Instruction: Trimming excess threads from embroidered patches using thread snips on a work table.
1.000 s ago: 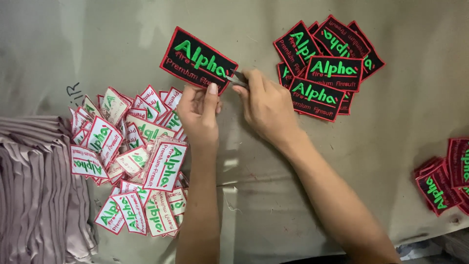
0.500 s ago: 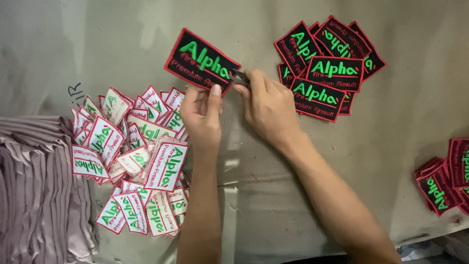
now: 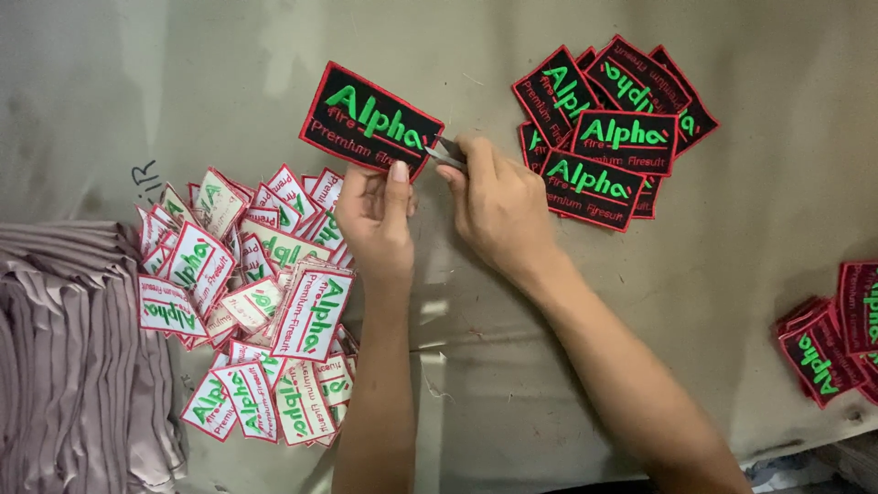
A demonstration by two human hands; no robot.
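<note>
Left hand pinches black patch; right hand apparently grips snips.

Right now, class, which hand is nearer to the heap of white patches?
Left. The left hand lies at the right edge of the heap of white patches; the right hand sits farther right, beyond it.

1. A heap of white patches with red borders lies on the grey worktop.
2. A stack of black patches sits well apart.
3. Folded mauve cloth fills the near corner.
4. Dark red patches lie at the edge.
</note>
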